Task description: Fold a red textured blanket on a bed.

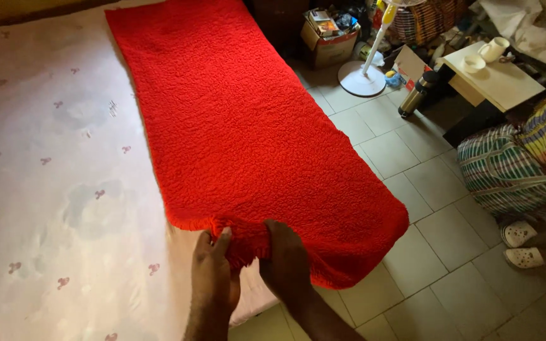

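Filling the left half of the frame: a pale mattress [52, 189] dotted with small reddish motifs. Stretched across it from top centre down to lower centre, hanging over the mattress edge toward the tiled floor [437, 233]: a folded red textured blanket [241, 126]. At right: striped bags [507, 170], a low cream table [500, 82] bearing a white jug [494, 48]. At upper centre: a cardboard box [328, 41], white fan base [361, 79]. At lower centre, side by side: left hand [213, 271] pinched shut on the blanket's near edge, right hand [285, 259] pressed flat onto the same bunched edge, fingers curled, grip itself hidden.
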